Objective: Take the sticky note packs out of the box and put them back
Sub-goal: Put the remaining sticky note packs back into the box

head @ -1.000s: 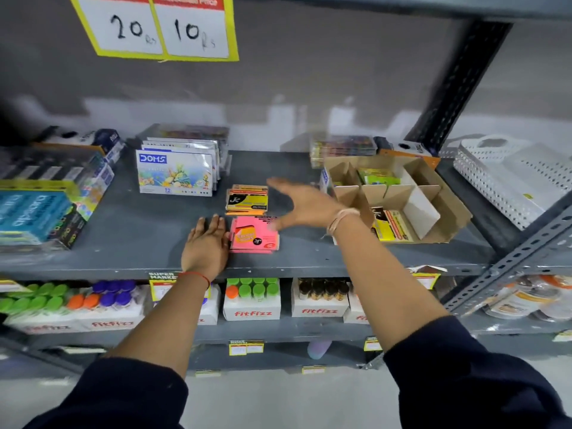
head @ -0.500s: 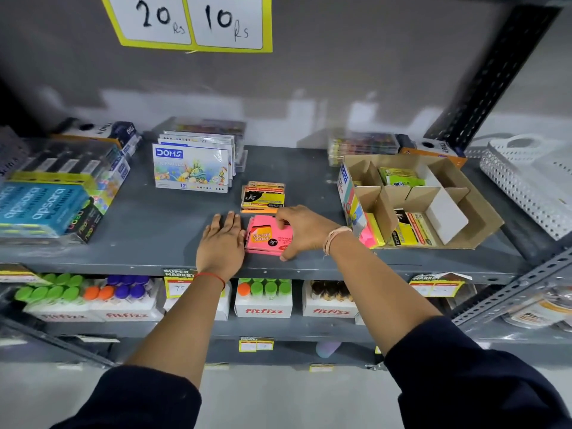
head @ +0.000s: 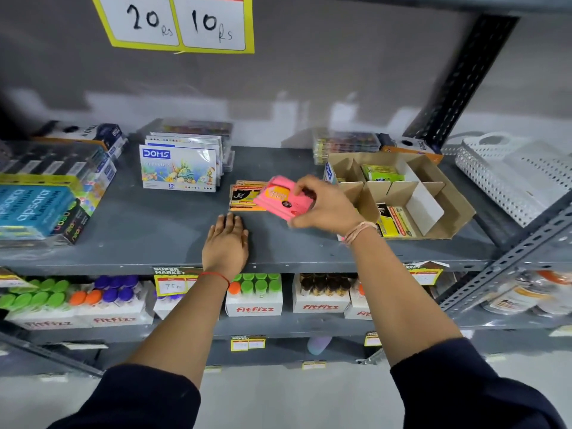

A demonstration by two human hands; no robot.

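My right hand (head: 322,205) grips a stack of pink sticky note packs (head: 280,198), lifted and tilted above the grey shelf (head: 154,224), just left of the cardboard box (head: 445,193). An orange and yellow pack pile (head: 243,198) lies on the shelf behind the pink stack. The divided box holds a green pack (head: 379,173) in a back compartment and yellow packs (head: 391,222) in a front one. My left hand (head: 226,243) rests flat on the shelf, fingers together, holding nothing.
DOMS crayon boxes (head: 179,168) stand behind the left hand. Apsara packs (head: 40,209) fill the left end. A white perforated basket (head: 513,178) sits right of a slotted upright (head: 464,78). Fitfizz bottle cartons (head: 253,295) line the shelf below.
My right hand came down onto the pink packs on the shelf, gripped them, and has lifted them up and right toward the box. My left hand stayed flat on the shelf.
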